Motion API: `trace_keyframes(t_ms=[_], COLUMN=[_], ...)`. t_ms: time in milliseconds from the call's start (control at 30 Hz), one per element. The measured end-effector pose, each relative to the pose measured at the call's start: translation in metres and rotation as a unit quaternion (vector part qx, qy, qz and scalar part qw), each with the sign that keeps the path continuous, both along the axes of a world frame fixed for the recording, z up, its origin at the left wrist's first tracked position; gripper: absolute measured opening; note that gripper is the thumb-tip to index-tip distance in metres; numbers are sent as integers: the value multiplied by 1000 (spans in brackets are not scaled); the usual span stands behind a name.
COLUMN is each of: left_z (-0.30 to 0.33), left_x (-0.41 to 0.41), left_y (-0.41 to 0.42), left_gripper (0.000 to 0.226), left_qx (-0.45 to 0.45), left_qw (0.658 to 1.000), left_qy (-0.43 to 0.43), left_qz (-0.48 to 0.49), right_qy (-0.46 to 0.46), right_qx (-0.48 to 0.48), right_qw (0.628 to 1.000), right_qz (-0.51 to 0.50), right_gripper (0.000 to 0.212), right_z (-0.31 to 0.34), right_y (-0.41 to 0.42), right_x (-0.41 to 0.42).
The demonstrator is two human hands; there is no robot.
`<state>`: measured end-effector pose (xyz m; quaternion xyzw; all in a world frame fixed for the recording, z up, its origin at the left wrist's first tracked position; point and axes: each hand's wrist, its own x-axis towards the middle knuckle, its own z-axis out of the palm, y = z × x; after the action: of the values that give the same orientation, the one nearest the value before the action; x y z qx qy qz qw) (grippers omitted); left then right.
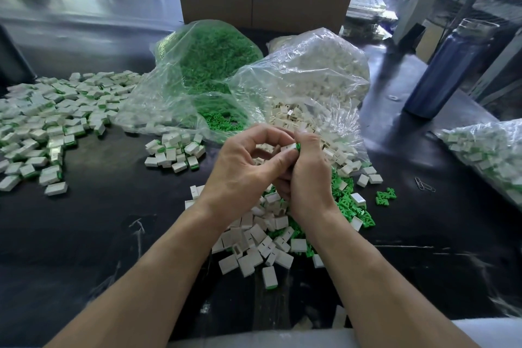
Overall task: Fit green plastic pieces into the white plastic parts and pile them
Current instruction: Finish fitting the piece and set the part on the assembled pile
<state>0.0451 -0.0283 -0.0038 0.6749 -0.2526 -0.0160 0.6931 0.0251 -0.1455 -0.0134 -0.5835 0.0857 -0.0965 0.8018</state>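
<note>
- Head view: above a dark table (113,220), the left hand (243,172) and right hand (306,175) meet, both pinching one white part (289,147).
- A green piece (298,146) sits at the part's right end, against the right hand's fingers; the part's long axis runs left to right.
- Finished pile (48,127) lies far left, nearer the left hand.

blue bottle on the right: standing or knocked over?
Standing. The blue bottle rests on its base on the dark table, cap end up; it looks tilted, likely from the wide-angle lens. Nothing touches it.
</note>
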Motion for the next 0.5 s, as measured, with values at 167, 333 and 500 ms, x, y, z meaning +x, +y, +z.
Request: trace_keyframes(t_ms=[167, 333, 500], left_z=[1, 1, 1], left_x=[0, -2, -3], left_y=[-2, -4, -5], left_gripper=[8, 8, 7], left_qx=[2, -8, -12], left_qw=[1000, 1000, 1000], left_qy=[8, 20, 23], left_qz=[5, 6, 4], right_qy=[0, 4, -1], right_qx=[-11, -10, 8], right_qw=[1000, 999, 999], right_qz=[-25, -44, -50], right_gripper=[50, 53, 52], right_z=[-1, 0, -1], right_y=[3, 4, 3], right_x=[3, 2, 2])
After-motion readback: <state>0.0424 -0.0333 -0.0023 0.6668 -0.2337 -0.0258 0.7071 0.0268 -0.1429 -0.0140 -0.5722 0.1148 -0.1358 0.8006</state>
